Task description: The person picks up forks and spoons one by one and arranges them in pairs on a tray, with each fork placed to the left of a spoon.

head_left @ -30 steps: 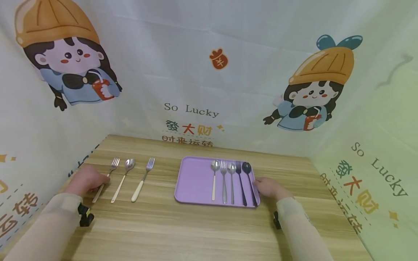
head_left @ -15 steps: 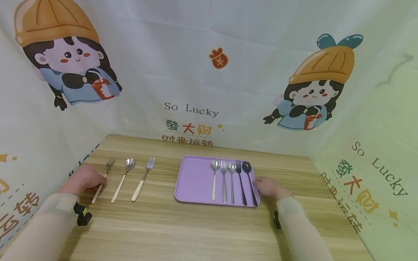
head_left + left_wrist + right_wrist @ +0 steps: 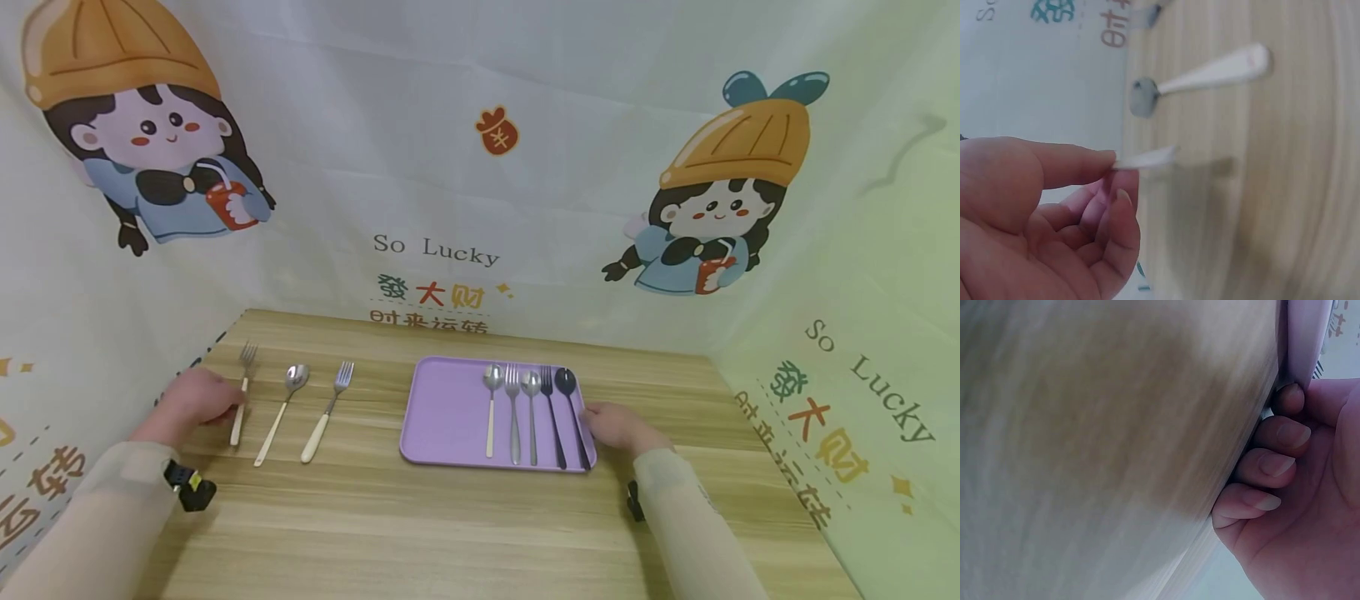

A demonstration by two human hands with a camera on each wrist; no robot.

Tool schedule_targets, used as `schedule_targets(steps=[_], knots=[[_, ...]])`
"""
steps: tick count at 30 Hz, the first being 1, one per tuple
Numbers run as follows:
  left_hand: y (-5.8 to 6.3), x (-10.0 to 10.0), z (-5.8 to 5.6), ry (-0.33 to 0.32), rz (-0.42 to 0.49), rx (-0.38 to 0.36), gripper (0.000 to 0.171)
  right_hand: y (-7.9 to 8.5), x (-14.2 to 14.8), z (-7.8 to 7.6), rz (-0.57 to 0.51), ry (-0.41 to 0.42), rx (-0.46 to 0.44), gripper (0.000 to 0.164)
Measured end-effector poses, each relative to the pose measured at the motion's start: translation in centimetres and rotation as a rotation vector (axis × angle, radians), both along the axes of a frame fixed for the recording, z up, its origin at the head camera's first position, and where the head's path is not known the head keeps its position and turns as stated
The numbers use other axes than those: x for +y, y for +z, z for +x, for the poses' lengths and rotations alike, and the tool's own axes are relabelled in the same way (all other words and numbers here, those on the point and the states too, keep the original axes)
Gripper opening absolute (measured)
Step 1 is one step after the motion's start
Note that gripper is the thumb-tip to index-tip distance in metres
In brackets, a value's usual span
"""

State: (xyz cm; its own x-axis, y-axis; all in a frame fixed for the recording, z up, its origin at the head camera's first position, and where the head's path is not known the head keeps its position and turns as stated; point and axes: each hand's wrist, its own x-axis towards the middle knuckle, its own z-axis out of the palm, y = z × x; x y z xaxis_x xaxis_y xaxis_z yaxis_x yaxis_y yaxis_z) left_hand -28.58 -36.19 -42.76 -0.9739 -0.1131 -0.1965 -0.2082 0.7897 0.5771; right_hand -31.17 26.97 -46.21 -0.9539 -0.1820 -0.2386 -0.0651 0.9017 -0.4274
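Note:
At the left of the table, my left hand (image 3: 198,397) pinches a cream-handled fork (image 3: 237,428) by its handle, tines pointing away. In the left wrist view, thumb and forefinger grip the handle (image 3: 1150,159), which looks raised off the tabletop. To its right lie a cream-handled spoon (image 3: 274,427) and another cream-handled fork (image 3: 318,432). My right hand (image 3: 617,427) grips the right rim of a purple tray (image 3: 442,417), fingers curled at its edge. On the tray stand in a row a cream-handled spoon (image 3: 491,425), silver fork (image 3: 514,425), silver spoon (image 3: 533,425), black fork (image 3: 555,421) and black spoon (image 3: 577,425).
The wooden table (image 3: 420,533) bears everything. A printed white cloth (image 3: 360,125) hangs along the back and both sides of the table. Bare wood lies between the loose cutlery and the tray, and in front of both.
The fork in my left hand has shifted away from me and turned more upright in the head view; the hand moved slightly with it. My right hand stays on the tray. The head view tilts slightly.

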Motion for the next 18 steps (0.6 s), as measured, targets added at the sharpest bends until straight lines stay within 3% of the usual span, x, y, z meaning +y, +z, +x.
schedule_targets(steps=[8, 18], knots=[[1.8, 3.3, -0.7, -0.018, 0.117, 0.035, 0.032, 0.0, 0.0, -0.2, 0.000, 0.003, 0.005, 0.057], [3.5, 8.5, -1.4, -0.106, 0.222, 0.073, 0.028, 0.1, -0.1, 0.0, 0.001, 0.008, 0.009, 0.057]])
